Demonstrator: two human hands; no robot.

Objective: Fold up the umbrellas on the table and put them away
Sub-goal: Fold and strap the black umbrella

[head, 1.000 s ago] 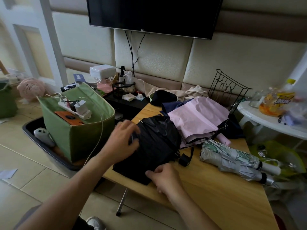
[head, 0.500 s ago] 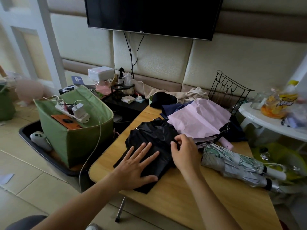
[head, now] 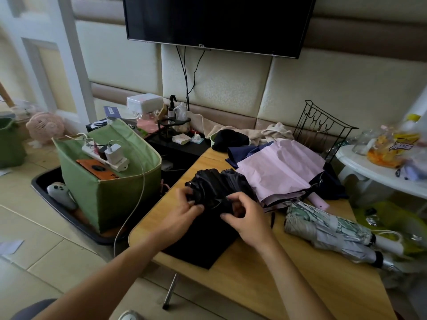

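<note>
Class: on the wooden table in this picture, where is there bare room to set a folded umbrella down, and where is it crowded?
Bare wood lies along the wooden table's near edge, between the right hand and the rolled patterned umbrellas. The far side is crowded: the pink umbrella and dark cloth cover it; the black umbrella, gripped by both hands, fills the left.

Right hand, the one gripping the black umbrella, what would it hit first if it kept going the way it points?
Likely the left hand, just across the black umbrella both grip; depth is unclear.
</note>
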